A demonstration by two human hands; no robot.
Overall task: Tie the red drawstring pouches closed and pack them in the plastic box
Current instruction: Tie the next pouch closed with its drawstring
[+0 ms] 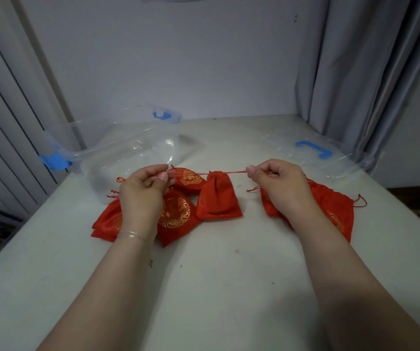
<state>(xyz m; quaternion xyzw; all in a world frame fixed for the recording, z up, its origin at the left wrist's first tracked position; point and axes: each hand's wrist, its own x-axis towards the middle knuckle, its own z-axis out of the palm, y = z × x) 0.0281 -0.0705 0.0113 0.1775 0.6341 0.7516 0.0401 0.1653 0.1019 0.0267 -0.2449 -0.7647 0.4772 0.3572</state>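
A small red pouch (218,196) hangs between my hands above the white table (229,274), its mouth gathered tight. My left hand (144,190) pinches the left end of its red drawstring (229,172). My right hand (278,183) pinches the right end, and the cord runs taut between them. Several red pouches with gold patterns (176,216) lie under and beside my left hand. More red pouches (335,211) lie beneath my right wrist. The clear plastic box (117,148) with blue latches stands open at the back left, with nothing visible inside.
The box's clear lid (325,158) with a blue handle lies at the back right. Grey curtains hang to the right, and a white wall closes off the far side of the table. The table's left edge drops off near the box.
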